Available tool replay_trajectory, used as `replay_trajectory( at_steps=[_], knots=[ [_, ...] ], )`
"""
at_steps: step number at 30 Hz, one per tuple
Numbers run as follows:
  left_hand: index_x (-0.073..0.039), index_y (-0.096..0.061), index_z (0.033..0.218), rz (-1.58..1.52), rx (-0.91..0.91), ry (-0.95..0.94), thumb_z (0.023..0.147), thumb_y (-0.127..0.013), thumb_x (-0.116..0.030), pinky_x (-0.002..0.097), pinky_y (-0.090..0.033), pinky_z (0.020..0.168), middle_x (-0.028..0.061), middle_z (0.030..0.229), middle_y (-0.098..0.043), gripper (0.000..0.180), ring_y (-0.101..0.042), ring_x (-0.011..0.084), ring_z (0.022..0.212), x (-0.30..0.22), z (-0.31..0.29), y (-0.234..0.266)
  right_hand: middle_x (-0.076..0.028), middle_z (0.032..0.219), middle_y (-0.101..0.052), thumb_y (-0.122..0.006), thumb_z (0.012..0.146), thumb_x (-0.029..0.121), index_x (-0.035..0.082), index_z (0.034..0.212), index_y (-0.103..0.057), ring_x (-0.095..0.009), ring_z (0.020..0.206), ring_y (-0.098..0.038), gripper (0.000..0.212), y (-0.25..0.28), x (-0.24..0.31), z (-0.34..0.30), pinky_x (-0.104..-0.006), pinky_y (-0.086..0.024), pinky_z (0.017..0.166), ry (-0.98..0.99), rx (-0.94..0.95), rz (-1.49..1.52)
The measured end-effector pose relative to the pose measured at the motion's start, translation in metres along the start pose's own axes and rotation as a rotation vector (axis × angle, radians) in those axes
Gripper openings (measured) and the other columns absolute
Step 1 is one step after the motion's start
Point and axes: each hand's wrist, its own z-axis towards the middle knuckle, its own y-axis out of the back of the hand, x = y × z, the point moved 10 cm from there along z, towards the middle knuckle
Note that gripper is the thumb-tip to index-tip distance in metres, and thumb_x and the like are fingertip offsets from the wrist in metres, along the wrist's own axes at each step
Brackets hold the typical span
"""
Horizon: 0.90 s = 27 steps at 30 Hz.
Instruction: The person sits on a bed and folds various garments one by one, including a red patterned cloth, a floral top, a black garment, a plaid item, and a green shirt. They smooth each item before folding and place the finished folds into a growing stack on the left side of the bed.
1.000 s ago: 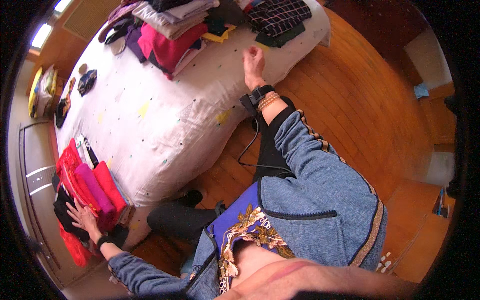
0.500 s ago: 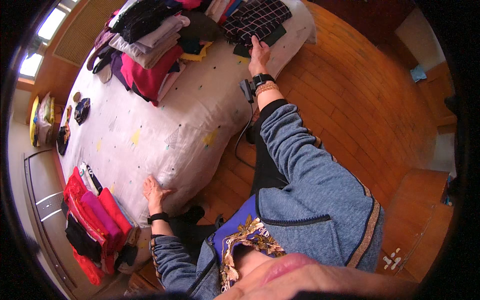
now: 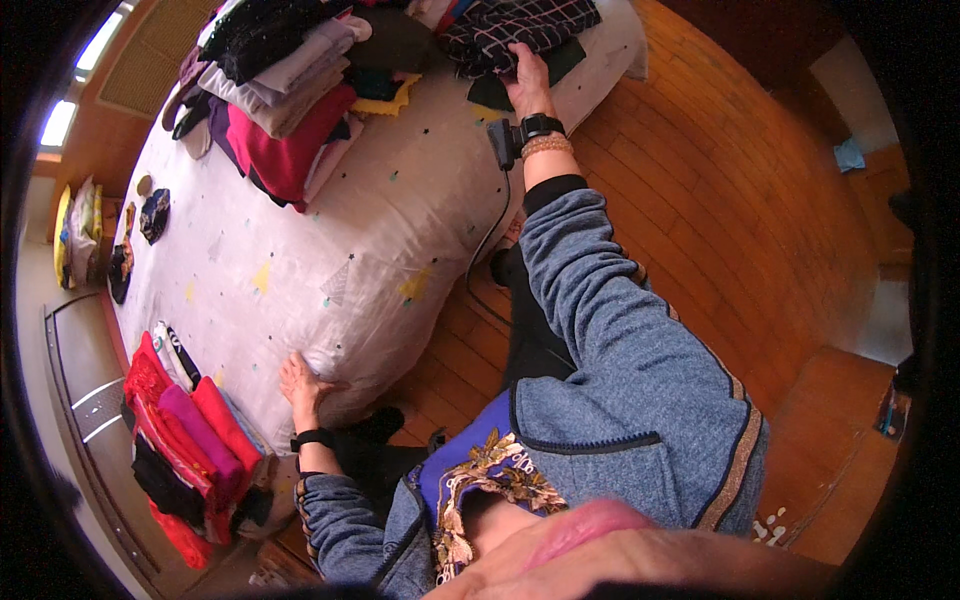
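Near the far end of the bed, my right hand (image 3: 529, 82) has its fingers closed at the near edge of a folded black garment with a white check pattern (image 3: 530, 30). A dark green cloth (image 3: 560, 70) lies under that garment, partly covered by it. My left hand (image 3: 302, 386) rests on the near part of the white patterned bedsheet (image 3: 300, 290), fingers stretched out and holding nothing. Left of it stands a stack of folded clothes (image 3: 200, 430) in red, magenta and black.
A taller pile of folded clothes (image 3: 285, 150) sits at the far left of the bed, with a yellow-edged dark cloth (image 3: 385, 95) beside it. Small dark items (image 3: 155, 215) lie near the left edge. A cable (image 3: 474, 270) hangs from my right wrist. Wooden floor (image 3: 690, 190) lies to the right.
My right hand has shifted slightly right and farther away, its fingers now over the checked garment's edge. The left hand stays on the sheet. The whole view has turned slightly.
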Motion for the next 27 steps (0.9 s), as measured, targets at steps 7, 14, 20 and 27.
replay_trajectory(
  at_steps=[7, 14, 20, 27],
  knots=[
    [-0.011, -0.045, 0.118, -0.003, -0.055, 0.018, 0.032, -0.096, -0.042, 0.0476, -0.044, 0.092, 0.0105, 0.119, -0.052, 0.105, -0.048, 0.0335, 0.118, 0.001, -0.002, 0.002, -0.012, 0.126, -0.051, -0.067, 0.080, 0.027, 0.008, 0.127, -0.046, -0.030, 0.119, -0.047, 0.054, -0.023, 0.047, -0.024, -0.0543, -0.035, 0.100, 0.196, 0.149, -0.018],
    [-0.010, -0.046, 0.120, -0.019, -0.034, 0.049, 0.030, -0.095, -0.045, 0.0488, -0.040, 0.096, 0.0117, 0.121, -0.052, 0.109, -0.046, 0.0342, 0.119, 0.013, 0.018, -0.013, -0.018, 0.130, -0.055, -0.060, 0.092, 0.020, 0.007, 0.133, -0.052, -0.034, 0.123, -0.050, 0.044, -0.112, 0.095, -0.151, -0.0432, -0.042, 0.103, 1.470, 0.229, -1.190],
    [-0.012, -0.049, 0.127, -0.009, -0.137, 0.044, 0.037, -0.092, -0.040, 0.0459, -0.040, 0.099, 0.0115, 0.122, -0.053, 0.103, -0.046, 0.0331, 0.119, 0.002, 0.029, -0.014, -0.010, 0.125, -0.050, -0.066, 0.087, 0.025, 0.008, 0.130, -0.047, -0.024, 0.115, -0.049, 0.050, -0.168, 0.022, -0.240, -0.0432, -0.045, 0.095, 1.178, 0.646, -0.372],
    [-0.010, -0.057, 0.114, -0.333, -0.111, 0.103, 0.051, -0.092, -0.035, 0.0413, -0.041, 0.100, 0.0106, 0.114, -0.059, 0.077, -0.050, 0.0321, 0.113, 0.012, 0.031, -0.025, -0.011, 0.117, -0.059, -0.070, 0.087, 0.020, 0.005, 0.125, -0.053, -0.024, 0.111, -0.057, 0.045, -0.146, -0.195, -0.392, -0.0385, -0.051, 0.093, -0.074, 0.858, -0.327]
  ],
)
